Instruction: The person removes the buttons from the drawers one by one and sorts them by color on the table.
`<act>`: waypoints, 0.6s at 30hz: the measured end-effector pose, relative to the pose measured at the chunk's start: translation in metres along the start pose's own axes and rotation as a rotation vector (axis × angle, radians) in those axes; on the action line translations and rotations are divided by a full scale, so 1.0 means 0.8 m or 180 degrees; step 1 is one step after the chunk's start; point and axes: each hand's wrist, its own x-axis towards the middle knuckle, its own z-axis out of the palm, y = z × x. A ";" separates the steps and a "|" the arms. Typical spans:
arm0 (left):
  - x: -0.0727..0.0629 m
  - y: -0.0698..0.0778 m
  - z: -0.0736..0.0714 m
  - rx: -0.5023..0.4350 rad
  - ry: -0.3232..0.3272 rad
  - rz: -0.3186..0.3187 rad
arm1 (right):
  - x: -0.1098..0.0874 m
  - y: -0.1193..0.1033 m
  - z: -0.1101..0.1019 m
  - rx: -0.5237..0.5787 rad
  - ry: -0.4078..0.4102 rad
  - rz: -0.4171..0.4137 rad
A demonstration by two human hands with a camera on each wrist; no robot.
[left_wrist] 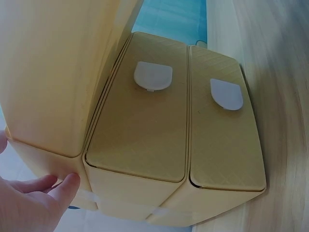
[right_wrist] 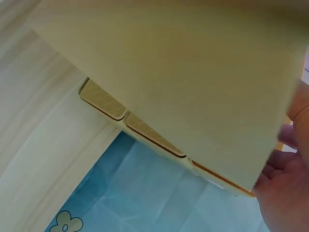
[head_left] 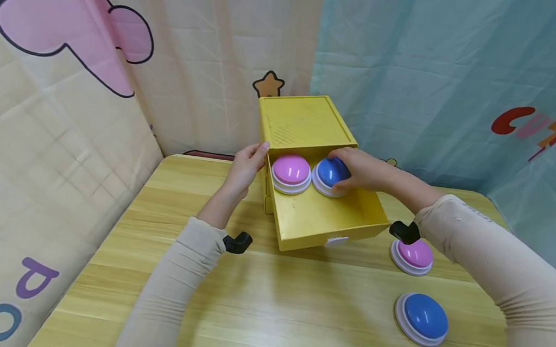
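Observation:
My right hand (head_left: pixel 364 169) reaches into the pulled-out top drawer (head_left: pixel 323 218) of a small yellow drawer cabinet (head_left: pixel 306 121). Its thumb and fingers grip a blue dome push button (head_left: pixel 329 172) with a white base. Beside that, a pink dome push button (head_left: pixel 291 170) sits in the drawer's back left. With my left hand (head_left: pixel 246 168) I touch the cabinet's left side near its top front corner; in the left wrist view its fingertips (left_wrist: pixel 67 186) rest on the side wall. In the right wrist view the drawer's wall hides the held button.
Another pink button (head_left: pixel 413 255) and another blue button (head_left: pixel 423 318) lie on the wooden table (head_left: pixel 151 289), right of the drawer. Two lower drawers with white tabs (left_wrist: pixel 153 76) are closed. Printed curtains (head_left: pixel 413 70) hang behind and at the left.

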 end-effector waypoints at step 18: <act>0.000 0.003 -0.001 0.0031 -0.0034 -0.0013 | -0.044 -0.001 -0.011 0.0499 0.0694 -0.0128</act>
